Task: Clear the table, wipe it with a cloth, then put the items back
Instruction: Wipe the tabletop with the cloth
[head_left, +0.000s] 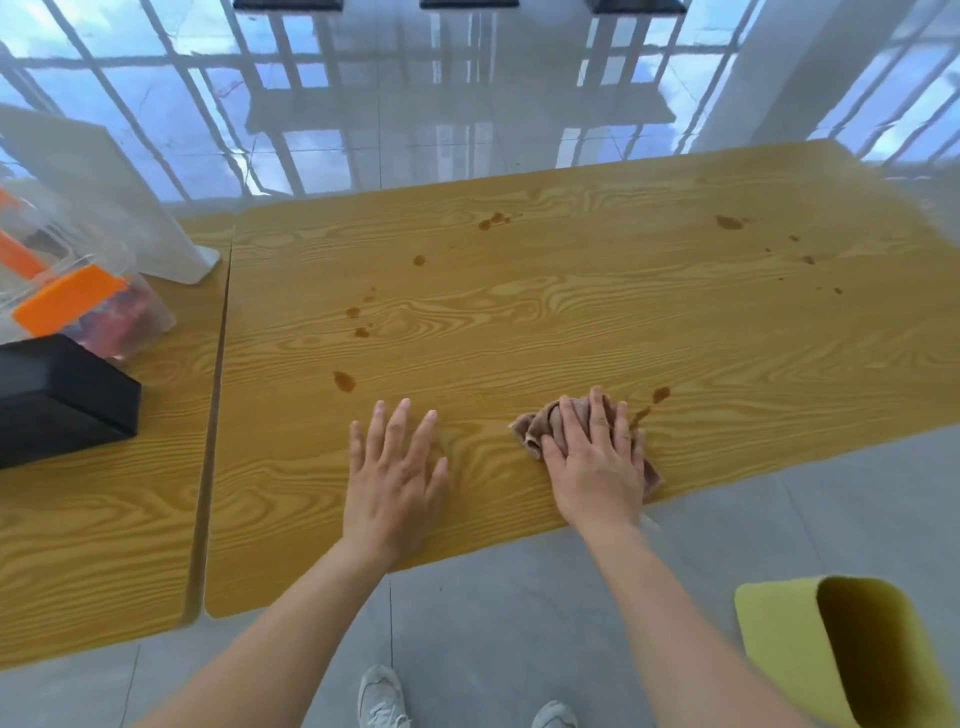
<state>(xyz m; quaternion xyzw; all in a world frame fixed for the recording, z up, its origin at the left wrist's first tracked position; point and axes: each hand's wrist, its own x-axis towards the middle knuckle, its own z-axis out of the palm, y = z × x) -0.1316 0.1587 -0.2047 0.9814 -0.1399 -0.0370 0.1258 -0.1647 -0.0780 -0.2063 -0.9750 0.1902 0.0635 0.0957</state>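
Note:
A wood-grain table (545, 322) fills the middle of the head view, dotted with several brown stains, such as one stain (344, 381) just beyond my left hand. My right hand (595, 457) lies flat on a crumpled brownish-pink cloth (535, 423) near the table's front edge, pressing it down; a smear (660, 395) sits just past the cloth. My left hand (395, 473) rests palm down on the bare wood to the left of the cloth, fingers spread, holding nothing.
A second wood-grain table (104, 519) adjoins on the left. On it stand a black box (62, 395), clear plastic containers with orange lids (72, 299) and a white board (130, 208). A yellow chair (852, 649) stands at lower right on the grey floor.

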